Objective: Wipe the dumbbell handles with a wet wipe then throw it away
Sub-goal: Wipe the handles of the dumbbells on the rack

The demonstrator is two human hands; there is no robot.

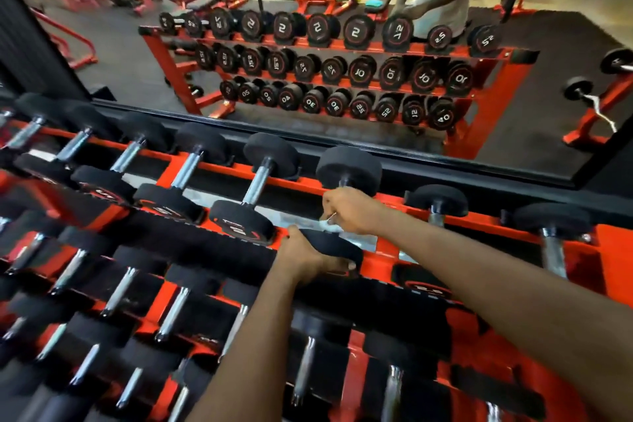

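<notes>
Nearest: lower tiers of the red steel rack (613,250), rows of black-headed dumbbells with chrome handles (305,370) lying end-on to the camera.

Top tier: left hand (305,259) gripped the near head (337,245) of a black rubber-headed dumbbell (348,168), fingers curled over its top edge and thumb on the face.

Just beyond, right hand (349,211) was closed round that dumbbell's handle, with the white wet wipe (329,225) bunched in its fingers against the bar. A corner of the wipe showed below the knuckles. Handle itself was hidden under the hand.

Matching dumbbell (260,181) sat just left, chrome handle bare.

Behind the rack: black-framed wall mirror (120,55) reflected the rack and numbered dumbbell ends (342,79).
</notes>
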